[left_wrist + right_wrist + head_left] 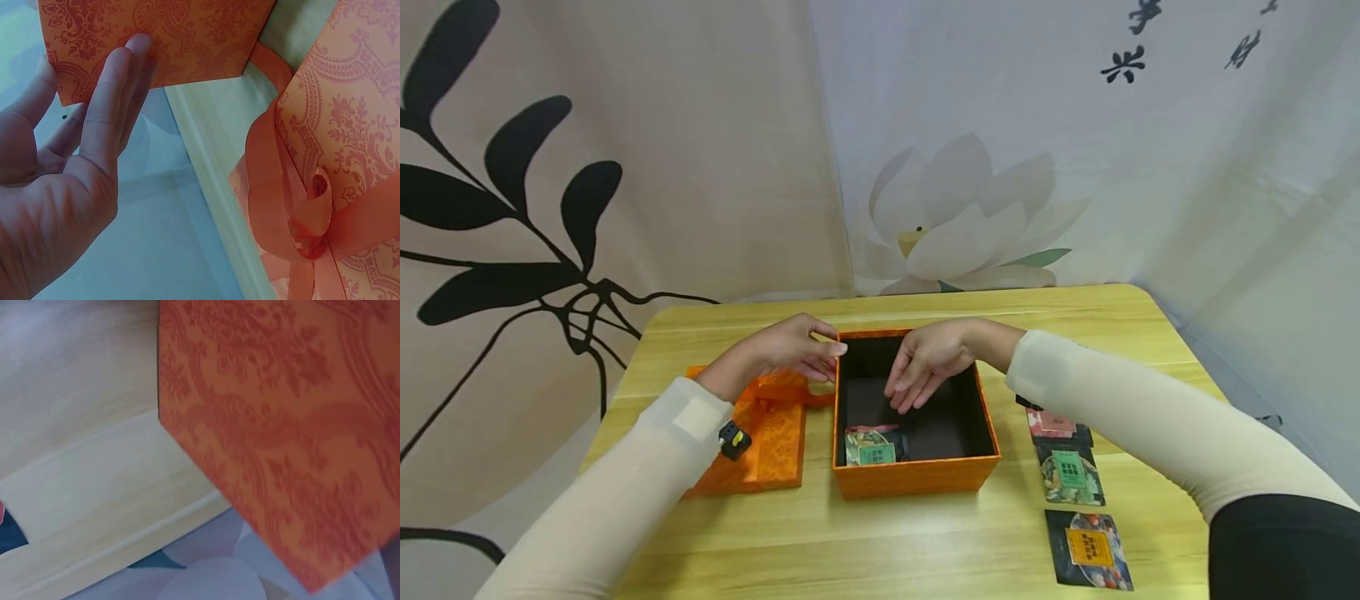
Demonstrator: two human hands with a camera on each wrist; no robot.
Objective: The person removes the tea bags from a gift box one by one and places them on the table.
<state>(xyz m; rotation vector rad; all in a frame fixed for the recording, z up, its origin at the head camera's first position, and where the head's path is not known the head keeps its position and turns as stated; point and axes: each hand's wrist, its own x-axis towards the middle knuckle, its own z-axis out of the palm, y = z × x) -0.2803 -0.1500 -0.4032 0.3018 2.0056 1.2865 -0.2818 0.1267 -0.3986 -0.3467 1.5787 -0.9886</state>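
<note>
We see the left hand [793,346] pinching the box [917,479], thumb at the rim and fingers along the outer wall, probably to steady it, while the right hand [928,362], fingers loosely apart and holding nothing we can see, hangs inside. Below that hand at least one sachet [876,447] lies by the near wall; walls hem the fingers in sideways, though upward looks open. Under our left wrist sits the ribboned lid [778,458], and right of both hands more sachets [1070,473] line the bench [925,542], leaving a strip beside the box.
</note>
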